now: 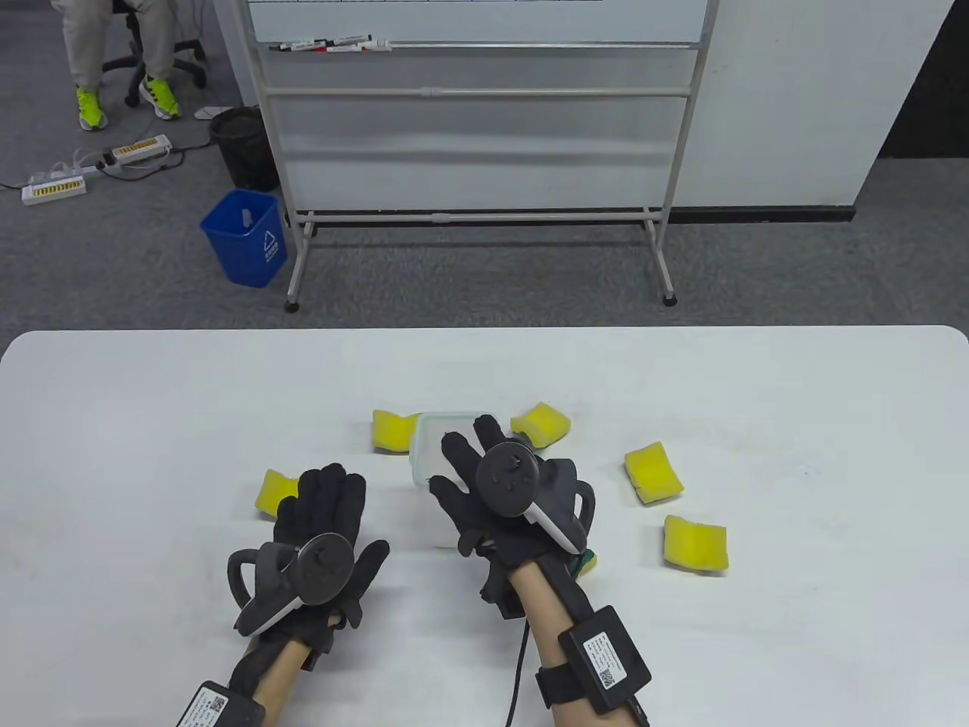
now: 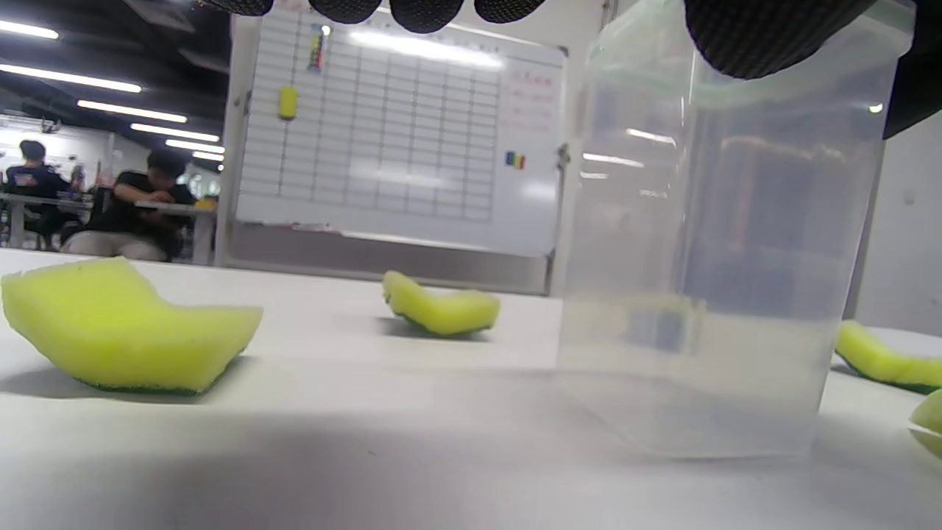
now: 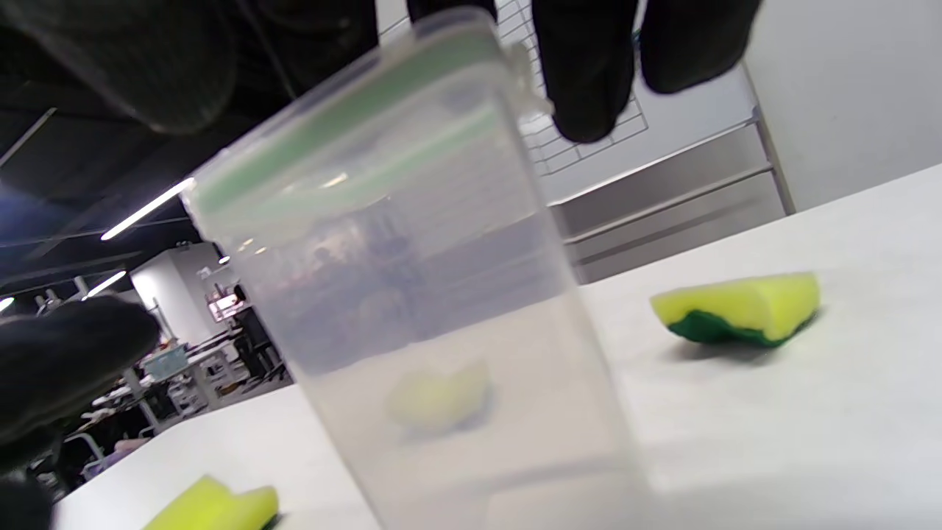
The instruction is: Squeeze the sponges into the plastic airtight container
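Note:
A clear plastic container (image 1: pixel 430 448) with a green-sealed lid on stands upright mid-table; it looks empty in the left wrist view (image 2: pixel 699 258) and the right wrist view (image 3: pixel 427 294). My right hand (image 1: pixel 456 460) lies spread over its top, with its fingertips (image 3: pixel 589 96) at the lid's edge and the thumb off to the side; it grips nothing. My left hand (image 1: pixel 350 516) rests flat and open on the table just left of the container. Several yellow sponges lie around: one (image 1: pixel 272 492) by my left fingers, one (image 1: pixel 394 430) behind the container, and one (image 1: pixel 540 424) at its back right.
Two more sponges (image 1: pixel 653 472) (image 1: pixel 695 543) lie to the right, and one (image 1: pixel 586 562) peeks out under my right wrist. A whiteboard stand (image 1: pixel 484 151) and a blue bin (image 1: pixel 246 236) stand on the floor beyond the table's far edge (image 1: pixel 484 330).

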